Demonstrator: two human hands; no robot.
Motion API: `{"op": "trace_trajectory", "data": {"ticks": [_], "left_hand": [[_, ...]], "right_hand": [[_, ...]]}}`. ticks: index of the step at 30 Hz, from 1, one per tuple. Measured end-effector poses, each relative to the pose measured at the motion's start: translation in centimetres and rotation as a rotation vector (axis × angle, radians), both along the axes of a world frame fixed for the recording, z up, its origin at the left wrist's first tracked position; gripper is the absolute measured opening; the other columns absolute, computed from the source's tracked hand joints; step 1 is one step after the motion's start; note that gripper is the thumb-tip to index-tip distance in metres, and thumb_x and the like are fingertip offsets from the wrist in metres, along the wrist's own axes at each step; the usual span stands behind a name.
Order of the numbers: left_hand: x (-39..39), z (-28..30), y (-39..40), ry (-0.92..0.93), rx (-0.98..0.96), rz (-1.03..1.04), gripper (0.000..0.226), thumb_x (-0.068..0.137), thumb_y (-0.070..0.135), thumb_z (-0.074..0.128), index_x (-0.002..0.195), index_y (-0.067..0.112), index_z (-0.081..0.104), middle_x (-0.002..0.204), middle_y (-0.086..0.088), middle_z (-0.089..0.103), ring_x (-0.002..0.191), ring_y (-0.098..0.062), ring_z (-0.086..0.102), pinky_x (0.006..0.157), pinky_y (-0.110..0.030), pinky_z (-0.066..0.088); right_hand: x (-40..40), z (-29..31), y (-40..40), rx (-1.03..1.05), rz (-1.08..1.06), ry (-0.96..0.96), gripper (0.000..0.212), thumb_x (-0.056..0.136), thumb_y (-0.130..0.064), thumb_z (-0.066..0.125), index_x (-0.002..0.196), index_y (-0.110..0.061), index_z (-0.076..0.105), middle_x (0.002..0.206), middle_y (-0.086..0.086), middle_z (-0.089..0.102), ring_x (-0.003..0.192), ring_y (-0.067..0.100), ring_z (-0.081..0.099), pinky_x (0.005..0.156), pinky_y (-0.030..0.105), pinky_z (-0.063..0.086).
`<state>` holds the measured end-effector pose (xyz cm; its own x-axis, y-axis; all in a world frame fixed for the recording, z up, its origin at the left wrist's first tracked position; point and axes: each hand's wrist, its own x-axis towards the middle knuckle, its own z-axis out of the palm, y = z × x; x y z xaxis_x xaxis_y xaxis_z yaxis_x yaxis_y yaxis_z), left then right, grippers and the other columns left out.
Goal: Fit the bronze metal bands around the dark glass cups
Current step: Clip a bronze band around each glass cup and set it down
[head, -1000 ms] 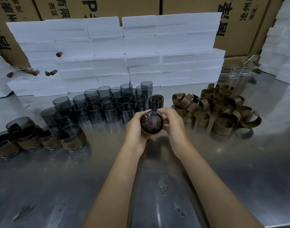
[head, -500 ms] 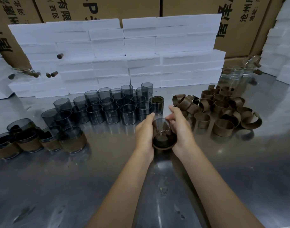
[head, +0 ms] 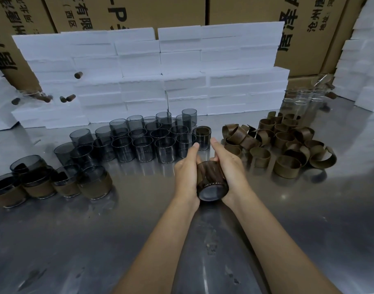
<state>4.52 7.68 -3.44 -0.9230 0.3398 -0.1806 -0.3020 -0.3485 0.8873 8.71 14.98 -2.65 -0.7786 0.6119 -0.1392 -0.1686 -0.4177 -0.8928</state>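
At frame centre we hold one dark cup on its side, left hand and right hand clamped round it – seemingly seating a band. Next, we judge, it joins the banded cups at lower left – upright.

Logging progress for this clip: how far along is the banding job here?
Early. A few banded cups stand at the left. In hand: the left hand and right hand hold one cup on its side, base toward the camera, a band seemingly around it. Left: many bare cups in rows and a pile of loose bands on the table.
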Motion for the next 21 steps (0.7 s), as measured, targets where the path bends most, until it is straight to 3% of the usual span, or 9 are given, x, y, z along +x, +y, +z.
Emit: {"op": "trace_trajectory", "data": {"ticks": [4, 7, 10, 13, 15, 18, 21], "left_hand": [[-0.3, -0.3, 0.1, 0.009, -0.007, -0.029, 0.053, 0.091, 0.037, 0.072, 0.049, 0.024, 0.042, 0.055, 0.0, 0.039, 0.051, -0.015, 0.047, 0.062, -0.029, 0.046], [-0.8, -0.6, 0.1, 0.009, -0.014, -0.119, 0.047, 0.091, 0.041, 0.071, 0.051, 0.024, 0.054, 0.059, -0.001, 0.056, 0.061, -0.018, 0.061, 0.069, -0.03, 0.053], [-0.7, -0.5, 0.1, 0.119, -0.042, -0.273, 0.029, 0.088, 0.049, 0.073, 0.081, 0.021, 0.072, 0.079, -0.001, 0.074, 0.072, -0.012, 0.072, 0.063, -0.024, 0.056], [-0.2, -0.6, 0.2, 0.281, -0.262, -0.398, 0.056, 0.068, 0.062, 0.081, 0.108, 0.025, 0.068, 0.103, 0.003, 0.075, 0.088, -0.007, 0.073, 0.073, -0.021, 0.054], [0.0, -0.8, 0.2, 0.351, -0.366, -0.431, 0.061, 0.07, 0.058, 0.083, 0.117, 0.026, 0.063, 0.107, -0.003, 0.075, 0.088, -0.011, 0.075, 0.073, -0.025, 0.057], [-0.3, -0.8, -0.1, 0.22, -0.159, -0.42, 0.052, 0.083, 0.031, 0.083, 0.125, 0.009, 0.06, 0.099, -0.012, 0.078, 0.088, -0.029, 0.077, 0.085, -0.044, 0.062], [-0.8, -0.5, -0.2, 0.115, -0.016, -0.303, 0.031, 0.095, 0.022, 0.07, 0.116, 0.0, 0.066, 0.095, -0.014, 0.073, 0.089, -0.026, 0.073, 0.072, -0.035, 0.063]], "right_hand": [[0.1, 0.2, 0.0, -0.007, -0.002, 0.002, 0.047, 0.091, -0.036, 0.076, 0.058, -0.02, 0.046, 0.047, -0.004, 0.048, 0.04, 0.01, 0.052, 0.044, 0.02, 0.047], [-0.1, 0.2, 0.2, -0.019, -0.096, -0.01, 0.052, 0.092, -0.035, 0.074, 0.051, -0.022, 0.046, 0.049, -0.003, 0.048, 0.045, 0.012, 0.052, 0.048, 0.02, 0.049], [-0.1, 0.2, 1.3, 0.005, -0.283, -0.048, 0.049, 0.094, -0.035, 0.069, 0.052, -0.02, 0.05, 0.059, 0.001, 0.055, 0.061, 0.019, 0.056, 0.064, 0.028, 0.05], [0.3, 0.3, 2.6, 0.093, -0.449, -0.032, 0.049, 0.098, -0.037, 0.059, 0.055, -0.014, 0.053, 0.063, 0.006, 0.055, 0.07, 0.023, 0.055, 0.072, 0.034, 0.044], [0.6, 0.3, 3.1, 0.175, -0.485, 0.023, 0.05, 0.098, -0.038, 0.055, 0.056, -0.011, 0.056, 0.063, 0.01, 0.057, 0.074, 0.028, 0.057, 0.076, 0.037, 0.045], [0.6, 0.3, 3.1, 0.249, -0.421, 0.091, 0.045, 0.094, -0.039, 0.051, 0.062, -0.01, 0.064, 0.073, 0.017, 0.065, 0.078, 0.029, 0.062, 0.078, 0.039, 0.048], [0.5, 0.4, 2.9, 0.192, -0.242, 0.17, 0.032, 0.085, -0.039, 0.052, 0.084, -0.014, 0.072, 0.094, 0.01, 0.076, 0.09, 0.019, 0.069, 0.081, 0.029, 0.05]]}}
